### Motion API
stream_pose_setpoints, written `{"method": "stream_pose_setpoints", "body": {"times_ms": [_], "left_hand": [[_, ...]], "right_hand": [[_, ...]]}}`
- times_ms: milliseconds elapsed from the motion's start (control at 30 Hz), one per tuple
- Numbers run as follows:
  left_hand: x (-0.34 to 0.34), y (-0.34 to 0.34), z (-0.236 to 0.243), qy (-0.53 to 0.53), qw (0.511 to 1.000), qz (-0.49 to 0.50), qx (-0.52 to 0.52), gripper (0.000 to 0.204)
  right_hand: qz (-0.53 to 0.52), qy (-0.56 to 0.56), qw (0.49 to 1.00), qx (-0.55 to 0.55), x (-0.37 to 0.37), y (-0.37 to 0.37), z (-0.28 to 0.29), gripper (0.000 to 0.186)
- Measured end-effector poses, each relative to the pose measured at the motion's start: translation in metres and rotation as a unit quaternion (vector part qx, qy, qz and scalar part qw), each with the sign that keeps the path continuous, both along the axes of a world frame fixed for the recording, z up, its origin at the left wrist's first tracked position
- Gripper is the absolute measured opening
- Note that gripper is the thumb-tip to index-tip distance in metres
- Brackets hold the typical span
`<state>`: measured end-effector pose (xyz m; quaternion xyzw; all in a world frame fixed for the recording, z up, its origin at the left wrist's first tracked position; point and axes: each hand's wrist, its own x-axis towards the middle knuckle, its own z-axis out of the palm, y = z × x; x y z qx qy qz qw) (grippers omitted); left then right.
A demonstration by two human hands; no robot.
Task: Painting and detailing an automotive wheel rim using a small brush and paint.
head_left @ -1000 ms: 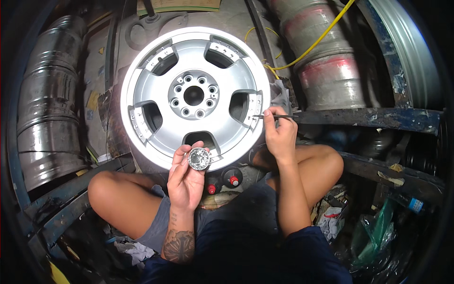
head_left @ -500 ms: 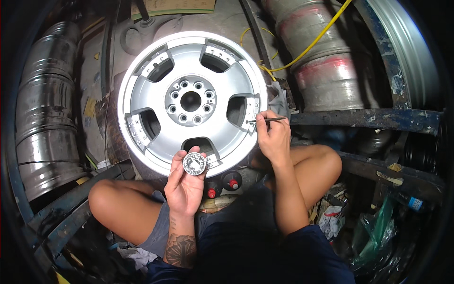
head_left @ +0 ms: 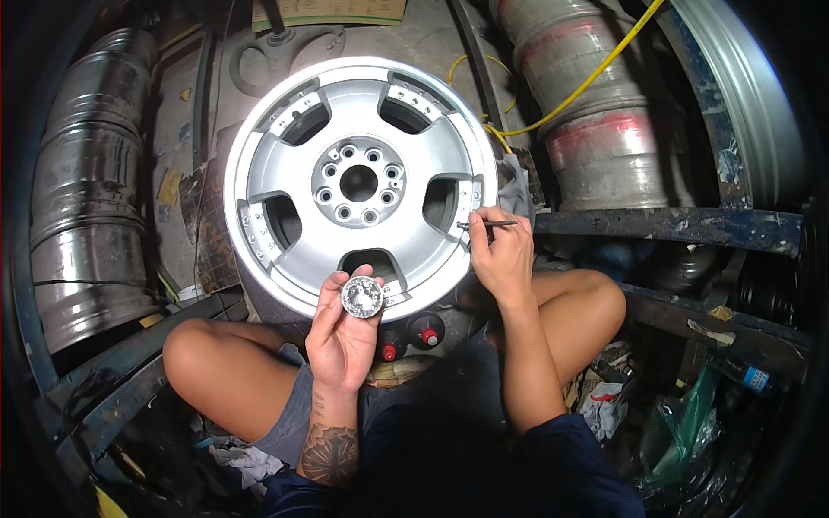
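Note:
A silver wheel rim (head_left: 324, 237) with several wide spokes and a ring of bolt holes lies face up in front of me. My left hand (head_left: 341, 350) is closed around a small round cup (head_left: 363, 297) smeared with silver and white paint, held over the rim's near edge. Between the fingertips of my right hand (head_left: 503, 263) is a thin, dark paintbrush (head_left: 499, 224). Its tip points left, at the studded strip (head_left: 465, 207) on the rim's right side. Whether the tip touches the metal I cannot tell.
Stacked metal rims stand at the left (head_left: 91, 181) and right (head_left: 600, 147), beside blue-painted metal frames (head_left: 665, 231). A yellow hose (head_left: 596, 71) runs down at the upper right. Two dark bottles with red caps (head_left: 429, 337) stand below the wheel rim. Green plastic (head_left: 691, 432) lies lower right.
The wheel rim and background have shifted slightly right in the picture. Both hands keep their grips, and the brush stays by the same studded strip.

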<state>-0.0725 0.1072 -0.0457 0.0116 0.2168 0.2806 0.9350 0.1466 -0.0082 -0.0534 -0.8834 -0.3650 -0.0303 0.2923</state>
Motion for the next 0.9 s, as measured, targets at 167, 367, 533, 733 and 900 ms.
{"method": "stream_pose_setpoints", "body": {"times_ms": [167, 367, 533, 733, 900], "left_hand": [[-0.001, 0.0, 0.001, 0.0, 1.0, 0.002, -0.004, 0.03], [-0.001, 0.0, 0.001, 0.029, 0.999, -0.002, 0.015, 0.028], [-0.001, -0.002, 0.0, 0.002, 1.0, 0.0, 0.015, 0.03], [-0.005, -0.007, 0.006, 0.001, 0.999, -0.013, 0.029, 0.029], [-0.012, -0.009, 0.008, 0.022, 0.998, -0.025, 0.052, 0.026]], "right_hand": [[0.008, -0.01, 1.0, -0.004, -0.001, 0.0, 0.001, 0.014], [0.015, -0.007, 1.0, 0.002, -0.002, -0.001, -0.001, 0.013], [0.005, 0.006, 1.0, 0.009, -0.002, -0.004, 0.002, 0.013], [-0.064, 0.102, 0.987, 0.107, -0.001, -0.012, 0.032, 0.017], [-0.03, 0.145, 0.978, 0.144, 0.0, -0.013, 0.074, 0.019]]}}
